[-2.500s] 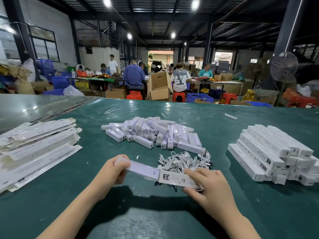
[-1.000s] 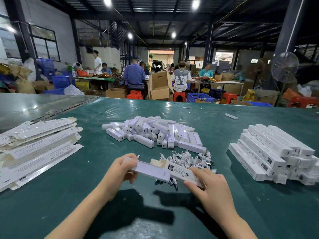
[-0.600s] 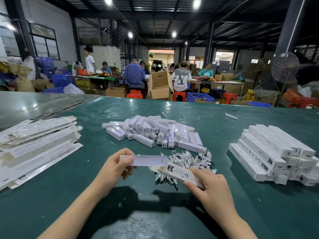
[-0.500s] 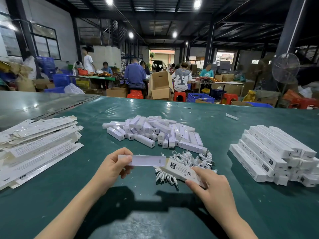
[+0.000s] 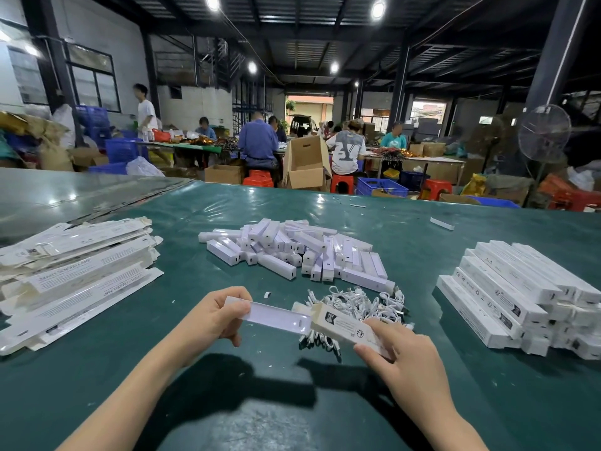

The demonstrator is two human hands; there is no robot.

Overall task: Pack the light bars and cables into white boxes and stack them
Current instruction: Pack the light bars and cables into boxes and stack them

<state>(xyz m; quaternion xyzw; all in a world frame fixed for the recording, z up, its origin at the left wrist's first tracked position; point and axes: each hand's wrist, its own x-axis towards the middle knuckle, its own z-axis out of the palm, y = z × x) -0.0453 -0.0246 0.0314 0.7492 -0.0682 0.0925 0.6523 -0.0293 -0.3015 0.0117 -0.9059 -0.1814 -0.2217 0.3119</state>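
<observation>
My left hand [image 5: 214, 319] pinches the left end of a white light bar [image 5: 273, 317], held level above the green table. Its right end meets the open mouth of a long white box [image 5: 349, 328], which my right hand [image 5: 406, 366] grips near its lower end. Behind the box lies a heap of coiled white cables [image 5: 357, 304]. A pile of loose light bars [image 5: 292, 252] sits in the middle of the table. Flat unfolded boxes [image 5: 74, 275] lie stacked at the left. Packed boxes [image 5: 527, 294] are stacked at the right.
The green table [image 5: 227, 402] stretches ahead, with a single small white piece [image 5: 441, 223] near its far right edge. Beyond it, people sit at other tables among cardboard cartons, blue crates and red stools. A standing fan [image 5: 543, 135] is at the far right.
The light bar was drawn out of the box by my left hand and held apart and level; now its right end is back at the box mouth, tilted down toward it.
</observation>
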